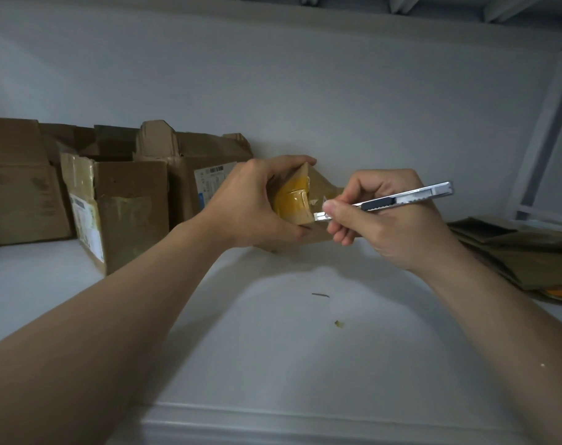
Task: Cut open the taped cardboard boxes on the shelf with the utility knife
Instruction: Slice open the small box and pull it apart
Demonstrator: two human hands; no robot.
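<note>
The chief danger is the blade meeting skin. The left hand wraps its curled fingers and thumb around the small cardboard box, and the thumb lies along the lower edge just beside where the tip of the utility knife touches the box. A slip off glossy tape, or a sudden give in the cardboard, would likely send the edge toward that thumb or palm. The box sits near the back edge of the shelf, about midway along. Whether it rests on the shelf or is lifted cannot be told; if lifted, it could twist in the grip under pressure. Pushing too deep could also score whatever is inside. The right hand pinches the knife like a pen, thumb and forefinger close to the blade end, the other fingers curled beneath. The knife is a slim, flat metal bar with a dark slider on a ridged track. The box is brown and creased, banded with shiny, wrinkled yellow tape and clear tape that catches the light. Toward the shelf's left edge stand opened boxes with ragged flaps; toward the right edge lies flattened cardboard. The shelf itself looks smooth and matte white.
</note>
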